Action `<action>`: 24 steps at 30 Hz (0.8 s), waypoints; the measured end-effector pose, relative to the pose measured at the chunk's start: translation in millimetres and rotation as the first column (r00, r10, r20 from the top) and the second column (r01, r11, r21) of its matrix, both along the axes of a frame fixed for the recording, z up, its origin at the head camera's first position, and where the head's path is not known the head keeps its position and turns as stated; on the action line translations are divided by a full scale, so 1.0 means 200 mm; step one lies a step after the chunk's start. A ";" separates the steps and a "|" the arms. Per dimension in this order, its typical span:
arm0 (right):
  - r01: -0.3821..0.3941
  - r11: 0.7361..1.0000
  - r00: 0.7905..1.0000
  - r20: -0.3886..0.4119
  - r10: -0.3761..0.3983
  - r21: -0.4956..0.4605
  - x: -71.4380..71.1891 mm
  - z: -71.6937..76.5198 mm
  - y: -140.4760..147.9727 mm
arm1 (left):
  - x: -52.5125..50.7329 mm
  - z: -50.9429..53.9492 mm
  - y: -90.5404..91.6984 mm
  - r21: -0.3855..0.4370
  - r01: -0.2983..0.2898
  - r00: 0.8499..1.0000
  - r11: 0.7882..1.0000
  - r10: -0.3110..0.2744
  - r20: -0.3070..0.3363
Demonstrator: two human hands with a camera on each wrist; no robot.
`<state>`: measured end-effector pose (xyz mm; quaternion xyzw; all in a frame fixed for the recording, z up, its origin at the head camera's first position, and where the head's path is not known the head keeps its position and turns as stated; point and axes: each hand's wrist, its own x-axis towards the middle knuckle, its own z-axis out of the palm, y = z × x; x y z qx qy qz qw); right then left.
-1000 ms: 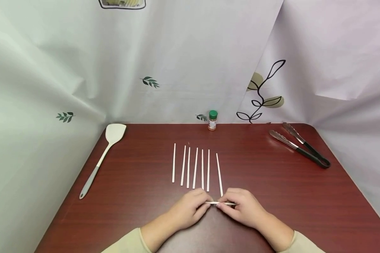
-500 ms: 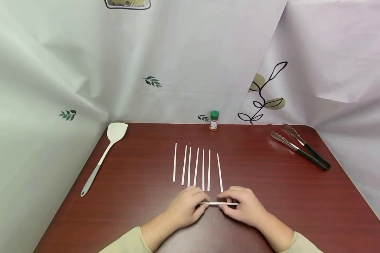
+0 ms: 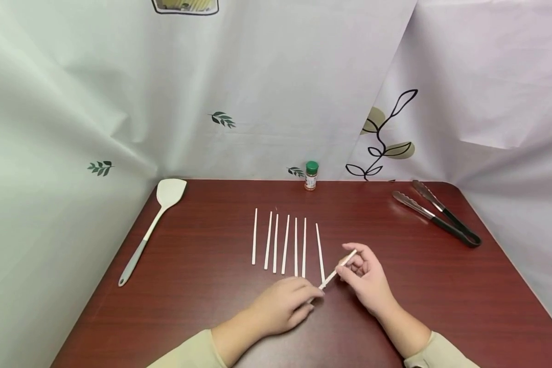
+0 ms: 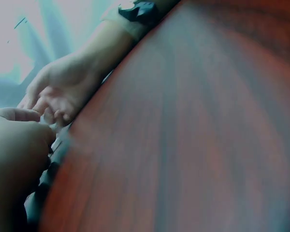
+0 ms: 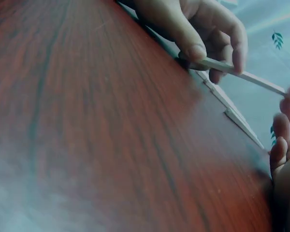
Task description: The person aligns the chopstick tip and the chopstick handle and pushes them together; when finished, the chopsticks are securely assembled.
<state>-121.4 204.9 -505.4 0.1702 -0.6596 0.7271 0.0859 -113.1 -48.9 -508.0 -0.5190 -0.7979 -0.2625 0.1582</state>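
Observation:
A white chopstick (image 3: pixel 332 276) slants between my two hands at the front middle of the table, its right end raised in the head view. My left hand (image 3: pixel 285 305) pinches its lower left end between thumb and fingers; the right wrist view shows this grip on the chopstick (image 5: pixel 261 82) from the side. My right hand (image 3: pixel 369 283) holds the upper end with thumb and fingers, and the tip shows past them. Just beyond the hands, several more white chopsticks (image 3: pixel 285 244) lie side by side, roughly lengthwise. The left wrist view hides the held chopstick almost wholly behind fingers.
A white spatula (image 3: pixel 153 225) with a grey handle lies along the table's left side. At the back stands a small spice jar (image 3: pixel 311 176) with a green lid. Metal tongs (image 3: pixel 437 212) with black handles lie spread at the right. Pale fabric hangs around the dark red table (image 3: pixel 202 245).
The held chopstick has gone from level to slanted, right end up. My right hand has moved up and to the right with that end; my left hand has shifted slightly right.

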 end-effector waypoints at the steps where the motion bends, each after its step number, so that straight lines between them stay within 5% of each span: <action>1: 0.011 1.000 1.000 0.018 -0.011 -0.026 -0.01 0.00 0.00 | 0.00 0.00 0.02 -0.015 0.012 1.000 1.000 -0.012 -0.029; 5: 0.051 0.999 0.998 0.021 -0.051 -0.005 -0.06 -0.01 0.01 | 0.02 0.01 0.13 -0.060 0.025 0.991 0.998 -0.033 -0.131; 11: 0.129 0.967 0.989 -0.101 -0.109 0.222 -0.14 -0.02 0.04 | 0.01 0.00 0.26 -0.052 -0.098 0.967 0.994 0.083 -0.240; 16: 0.242 0.849 0.966 -0.202 -0.163 0.469 -0.25 0.01 0.07 | -0.04 0.00 0.31 -0.027 -0.208 0.938 0.978 0.191 -0.291; 24: 0.325 0.655 0.941 -0.302 -0.152 0.683 -0.36 -0.02 0.07 | -0.11 0.00 0.34 -0.066 -0.291 0.933 0.954 0.268 -0.240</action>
